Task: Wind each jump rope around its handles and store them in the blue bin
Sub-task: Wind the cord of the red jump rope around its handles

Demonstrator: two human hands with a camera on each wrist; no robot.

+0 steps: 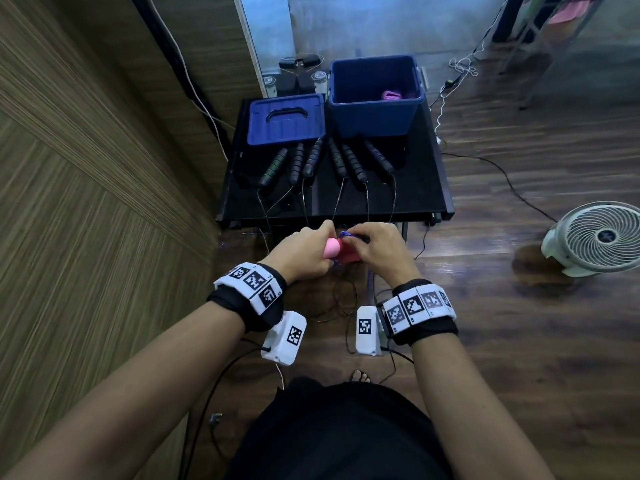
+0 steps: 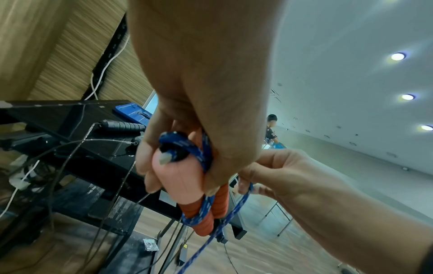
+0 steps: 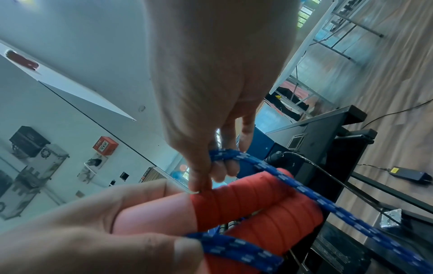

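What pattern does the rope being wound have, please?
Blue with small white flecks on the rope; clearest in the right wrist view.

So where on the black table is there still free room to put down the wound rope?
Bare top shows along the front edge of the black table, crossed only by thin cords, and at its right side beside the blue bin. The middle is crowded with six black handles; the blue lid fills the back left.

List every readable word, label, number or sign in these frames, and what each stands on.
"FIRE": red alarm call point on the wall.
Square coded markers, no words: wristbands.
Small print on the black table's underside label: too blurred to read.
White marks on the blue rope: not legible.
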